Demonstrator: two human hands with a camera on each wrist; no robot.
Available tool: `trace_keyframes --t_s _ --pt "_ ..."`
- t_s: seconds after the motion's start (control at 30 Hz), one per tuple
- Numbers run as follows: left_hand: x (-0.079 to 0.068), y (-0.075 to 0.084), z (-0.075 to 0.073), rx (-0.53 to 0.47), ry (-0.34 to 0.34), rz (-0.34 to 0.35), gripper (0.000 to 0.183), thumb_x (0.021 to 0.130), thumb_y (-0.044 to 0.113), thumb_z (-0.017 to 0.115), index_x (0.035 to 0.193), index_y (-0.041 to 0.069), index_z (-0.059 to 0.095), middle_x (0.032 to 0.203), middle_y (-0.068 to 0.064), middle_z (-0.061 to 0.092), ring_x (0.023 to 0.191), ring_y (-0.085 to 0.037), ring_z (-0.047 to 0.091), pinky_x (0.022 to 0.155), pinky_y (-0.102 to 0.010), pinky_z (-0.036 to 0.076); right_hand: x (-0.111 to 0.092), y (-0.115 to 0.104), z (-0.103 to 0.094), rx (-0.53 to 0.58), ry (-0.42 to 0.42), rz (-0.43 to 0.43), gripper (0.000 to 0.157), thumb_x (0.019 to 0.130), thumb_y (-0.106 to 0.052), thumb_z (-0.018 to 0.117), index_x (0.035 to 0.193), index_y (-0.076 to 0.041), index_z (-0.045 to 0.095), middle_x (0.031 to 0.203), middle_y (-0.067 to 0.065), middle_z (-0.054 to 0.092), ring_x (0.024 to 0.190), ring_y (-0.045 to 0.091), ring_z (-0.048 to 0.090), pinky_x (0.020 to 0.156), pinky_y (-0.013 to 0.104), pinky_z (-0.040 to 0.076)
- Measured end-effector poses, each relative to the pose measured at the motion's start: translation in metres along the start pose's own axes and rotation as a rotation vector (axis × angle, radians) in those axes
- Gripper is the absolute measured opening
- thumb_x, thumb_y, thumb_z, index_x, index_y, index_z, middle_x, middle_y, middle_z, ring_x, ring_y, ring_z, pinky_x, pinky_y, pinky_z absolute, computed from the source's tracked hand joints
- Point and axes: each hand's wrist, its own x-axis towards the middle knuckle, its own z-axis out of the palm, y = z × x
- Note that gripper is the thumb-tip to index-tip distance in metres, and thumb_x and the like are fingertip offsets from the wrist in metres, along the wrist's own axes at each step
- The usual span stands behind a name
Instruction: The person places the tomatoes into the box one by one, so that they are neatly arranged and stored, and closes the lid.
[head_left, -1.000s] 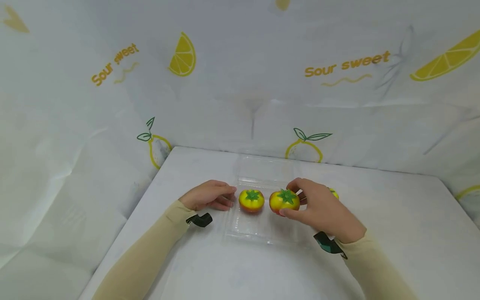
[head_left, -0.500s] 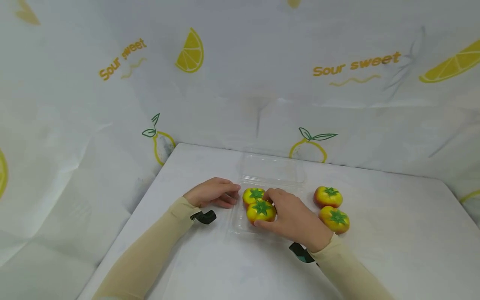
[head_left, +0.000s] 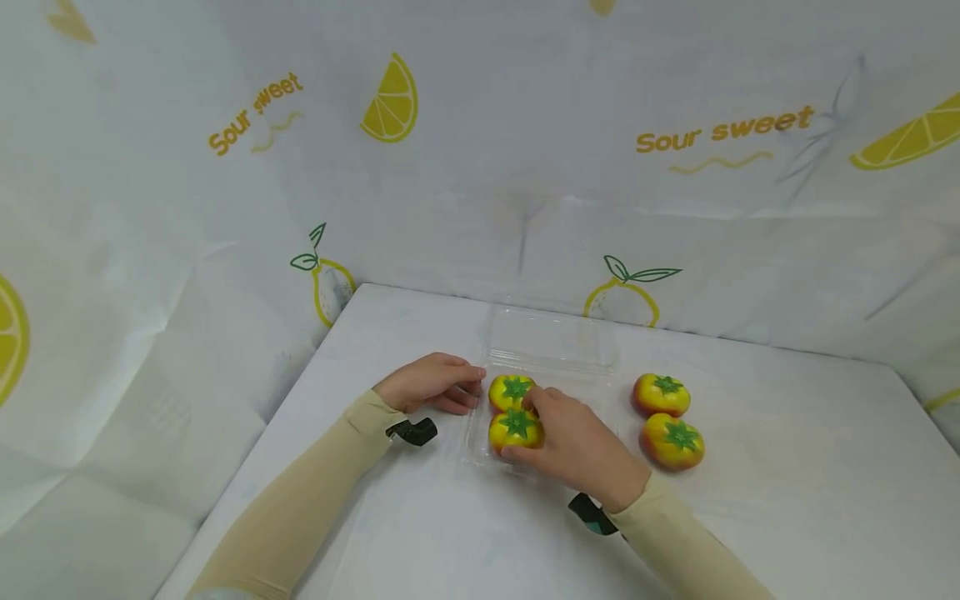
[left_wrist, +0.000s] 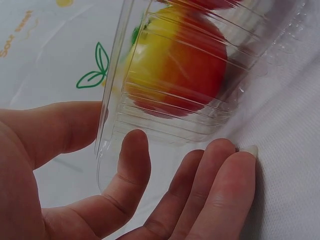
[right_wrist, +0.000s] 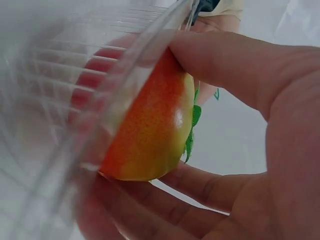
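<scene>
My right hand (head_left: pixel 581 442) holds a yellow-and-red tomato (head_left: pixel 516 429) with a green star-shaped top, low in the front left of an open clear plastic box (head_left: pixel 573 421). In the right wrist view, thumb and fingers curl round this tomato (right_wrist: pixel 155 125), partly behind the box's rim. A second tomato (head_left: pixel 510 392) sits just behind it in the box. At the box's left side is my left hand (head_left: pixel 435 383). The left wrist view shows its thumb (left_wrist: pixel 65 127) at the rim and its bent index finger (left_wrist: pixel 132 175) below, against the ribbed wall.
Two more tomatoes, one farther back (head_left: pixel 662 394) and one nearer (head_left: pixel 672 442), lie on the white table (head_left: pixel 787 467) right of the box. The box's clear lid (head_left: pixel 551 335) lies folded back. A lemon-printed white sheet (head_left: pixel 480 167) rises behind the table.
My right hand has carried its tomato leftward and down to the front left of the box, beside the other one. The left hand stays at the box's side. The view has shifted slightly.
</scene>
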Motion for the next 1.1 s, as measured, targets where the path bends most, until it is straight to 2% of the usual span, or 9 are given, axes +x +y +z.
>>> trace_keyframes --t_s 0.17,0.63,1.1 --pt "-0.0002 0.0012 0.0009 0.006 0.004 0.0 0.043 0.105 0.04 0.07 0.119 0.0 0.072 0.109 -0.012 0.075 0.093 -0.019 0.077 0.088 -0.035 0.069 0.0007 0.0024 0.0044 -0.021 -0.001 -0.009 0.061 0.084 -0.053 0.091 0.122 -0.013 0.065 0.103 -0.001 0.067 0.085 0.014 0.06 0.082 0.035 0.061" --pt "0.0 0.004 0.0027 0.023 0.006 0.003 0.042 0.105 0.041 0.071 0.117 0.001 0.073 0.11 -0.013 0.075 0.095 -0.02 0.077 0.089 -0.035 0.069 0.0023 0.0044 0.0054 -0.042 -0.021 0.015 0.06 0.083 -0.054 0.09 0.121 -0.015 0.065 0.098 -0.003 0.067 0.084 0.014 0.059 0.08 0.034 0.061" --pt "0.0002 0.0 0.0001 0.012 0.009 -0.004 0.042 0.105 0.041 0.071 0.119 0.001 0.072 0.111 -0.013 0.075 0.095 -0.019 0.077 0.089 -0.036 0.069 0.0 0.006 0.0041 -0.031 -0.028 -0.042 0.057 0.087 -0.059 0.086 0.116 -0.015 0.064 0.086 -0.004 0.063 0.076 0.014 0.056 0.067 0.03 0.051"
